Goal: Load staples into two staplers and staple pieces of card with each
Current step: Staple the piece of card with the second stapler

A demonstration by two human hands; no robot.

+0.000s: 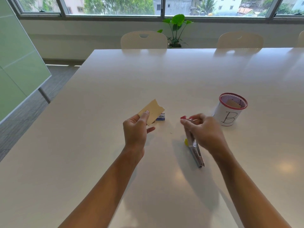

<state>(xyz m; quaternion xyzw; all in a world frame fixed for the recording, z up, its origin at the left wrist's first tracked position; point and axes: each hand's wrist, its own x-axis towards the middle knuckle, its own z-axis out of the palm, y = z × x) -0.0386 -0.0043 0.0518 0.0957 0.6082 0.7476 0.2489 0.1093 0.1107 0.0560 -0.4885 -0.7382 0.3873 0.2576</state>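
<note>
L hand (pixel 135 129) pinches card (pixel 152 111) above desk (pixel 115 79), staple box (pixel 160 117) just behind. R hand (pixel 203 129) grips a stapler (pixel 195 149) over the desk. One card sits in cup (pixel 229 112), so prob. halfway; 2nd stapler not seen.

- There is one view only, from a wide-angle camera worn on the person's head.
- It looks forward and down across the white worktop (pixel 164 79), with both forearms entering from the bottom edge.
- The left hand (pixel 134 129) and right hand (pixel 205 129) sit near the lens, about mid-frame.
- Farther off, along the top of the frame, are chairs (pixel 144 40), a plant (pixel 176 25) and windows (pixel 115 5).
- Straight lines bow towards the frame edges.
</note>
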